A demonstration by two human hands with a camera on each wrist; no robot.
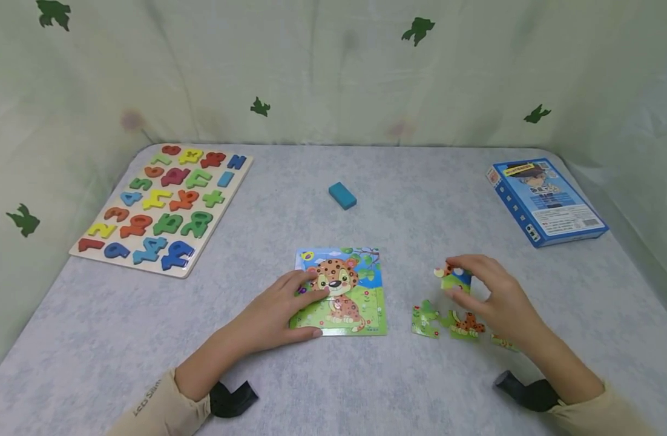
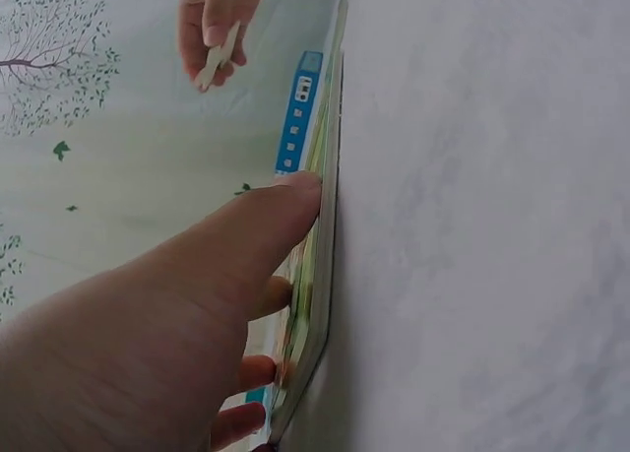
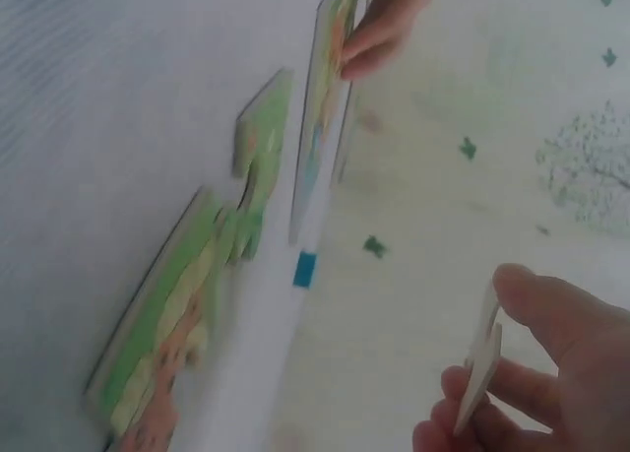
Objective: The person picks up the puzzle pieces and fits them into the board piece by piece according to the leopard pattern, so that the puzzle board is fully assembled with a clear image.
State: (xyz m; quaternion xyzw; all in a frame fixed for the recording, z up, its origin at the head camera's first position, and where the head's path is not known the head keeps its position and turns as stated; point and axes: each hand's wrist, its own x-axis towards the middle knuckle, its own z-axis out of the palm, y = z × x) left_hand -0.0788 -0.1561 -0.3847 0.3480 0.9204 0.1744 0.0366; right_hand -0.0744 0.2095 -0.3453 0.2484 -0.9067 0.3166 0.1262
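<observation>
My left hand [image 1: 290, 306] rests on the left part of a square leopard picture puzzle [image 1: 361, 303], fingers spread across its face and thumb along its near edge. To the right, my right hand [image 1: 494, 293] pinches a jigsaw piece [image 1: 456, 280] between thumb and fingers, raised over the table; its edge looks like thin pale slabs in the right wrist view. Below that hand lie a green jigsaw piece [image 1: 423, 321], a piece with spotted orange fur [image 1: 465, 325] and another piece [image 1: 503, 343] partly hidden by the hand.
A board of colourful numbers and shapes [image 1: 164, 209] lies at the left. Behind the leopard puzzle is a small blue block [image 1: 342, 195]. A blue box [image 1: 548, 200] lies at the back right. Pale curtains [image 1: 333, 66] stand behind the table.
</observation>
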